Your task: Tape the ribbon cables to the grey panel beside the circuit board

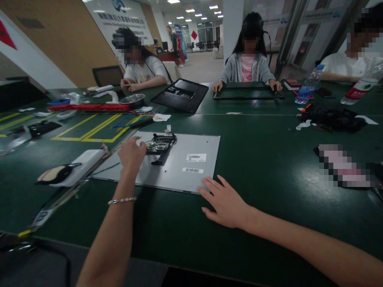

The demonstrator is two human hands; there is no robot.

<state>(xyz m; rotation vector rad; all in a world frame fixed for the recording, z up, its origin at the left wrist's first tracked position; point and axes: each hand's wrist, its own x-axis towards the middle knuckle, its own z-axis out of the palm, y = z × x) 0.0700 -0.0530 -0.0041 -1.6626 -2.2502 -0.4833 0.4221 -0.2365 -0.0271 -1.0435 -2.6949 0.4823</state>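
Observation:
A large silver display panel (176, 177) lies flat on the green table, with two white barcode labels on its back. Over its upper part sits a black bracket with a green circuit board (160, 147). My left hand (131, 155) is curled at the left end of that bracket, thumb and fingers closed about its edge; the hand itself hides the exact contact. My right hand (224, 201) rests with spread fingers at the panel's near right corner, its fingertips touching or just beside the edge, and holds nothing.
To the left are a white power strip (89, 163) and a computer mouse (56, 174). Loose wires (134, 119) and a black plastic cover (181, 95) lie beyond the panel. A phone (344, 165) and bottles (309, 85) stand right. Across the table, a person grips a black frame (248, 95).

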